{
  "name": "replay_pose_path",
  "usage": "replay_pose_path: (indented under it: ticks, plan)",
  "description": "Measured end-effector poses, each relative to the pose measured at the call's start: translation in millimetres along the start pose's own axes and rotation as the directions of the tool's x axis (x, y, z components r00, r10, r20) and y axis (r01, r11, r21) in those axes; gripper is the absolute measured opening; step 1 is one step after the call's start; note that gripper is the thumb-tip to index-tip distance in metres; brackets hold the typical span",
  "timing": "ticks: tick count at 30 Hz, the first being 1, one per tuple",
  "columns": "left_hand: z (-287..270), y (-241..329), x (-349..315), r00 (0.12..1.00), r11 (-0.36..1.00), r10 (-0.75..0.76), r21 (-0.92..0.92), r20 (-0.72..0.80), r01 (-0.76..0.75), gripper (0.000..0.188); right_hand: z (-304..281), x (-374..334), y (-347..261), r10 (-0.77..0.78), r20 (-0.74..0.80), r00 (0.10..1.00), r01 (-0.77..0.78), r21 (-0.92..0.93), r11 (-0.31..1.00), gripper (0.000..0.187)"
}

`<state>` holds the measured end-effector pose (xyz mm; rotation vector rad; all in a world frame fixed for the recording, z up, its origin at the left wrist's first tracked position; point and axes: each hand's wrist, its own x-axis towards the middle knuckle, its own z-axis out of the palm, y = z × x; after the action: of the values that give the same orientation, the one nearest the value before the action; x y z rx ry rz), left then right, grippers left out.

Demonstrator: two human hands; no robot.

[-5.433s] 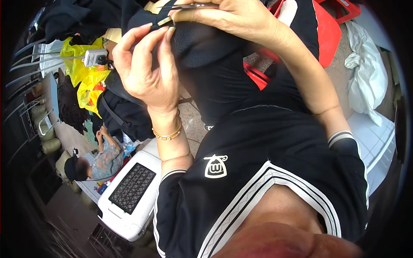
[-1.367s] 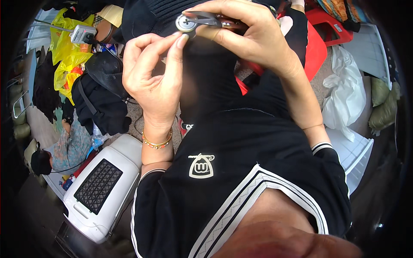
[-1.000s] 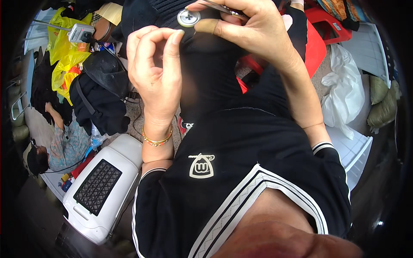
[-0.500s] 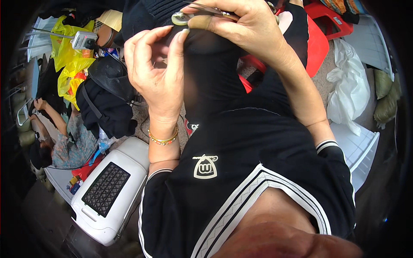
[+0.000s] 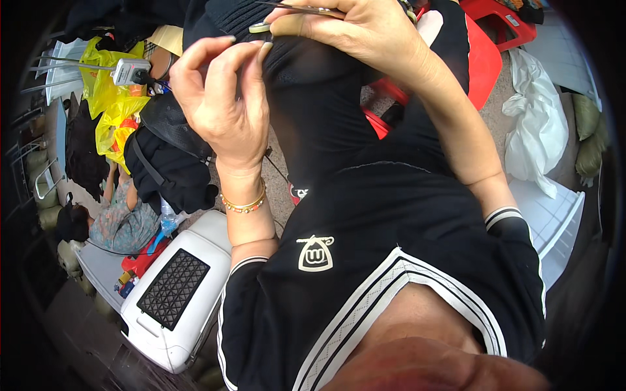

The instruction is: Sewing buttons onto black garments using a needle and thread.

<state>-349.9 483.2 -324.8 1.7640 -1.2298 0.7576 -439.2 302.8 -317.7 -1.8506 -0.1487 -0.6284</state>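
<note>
1 yellow bag shows at left, 1 white bag at right.

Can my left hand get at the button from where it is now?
Probably yes: your left hand has its fingertips close by, on the near side of the button, and nothing seems to stand between them. The thin metal tool in your right hand lies on the far side.

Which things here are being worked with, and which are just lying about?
Being worked with:
pale button
thin metal tool
Both are in the right hand; the left hand is close by.

Lying about:
yellow plastic bags
white plastic bag
white case
</note>
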Motion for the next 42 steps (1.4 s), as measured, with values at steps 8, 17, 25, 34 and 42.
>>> replay_pose_path:
  ticks: [8, 17, 25, 34, 42]
  plan:
    - [15, 20, 13, 0.998, 0.985, 0.051, -0.170, 0.043, -0.043, 0.015, -20, -11, -29, 0.230, 0.068, 0.971, -0.240, 0.314, 0.919, 0.022]
    - [34, 13, 25, 0.996, 0.970, -0.078, -0.225, 0.054, 0.088, 0.008, -64, -18, -54, -0.067, 0.046, 0.997, 0.079, -0.351, 0.933, 0.028]
    - [56, -9, 45, 0.964, 0.868, -0.258, -0.422, 0.065, 0.261, 0.006, -67, 20, -5, -0.548, 0.069, 0.834, 0.458, -0.642, 0.615, 0.023]
    - [82, -18, 63, 0.948, 0.828, -0.313, -0.470, 0.067, 0.306, 0.008, -88, 41, 2, -0.443, 0.089, 0.892, 0.383, -0.671, 0.635, 0.021]
    - [81, -24, 61, 0.939, 0.755, -0.331, -0.572, 0.091, 0.321, 0.013, -89, 43, 9, -0.450, 0.052, 0.892, 0.376, -0.638, 0.672, 0.023]
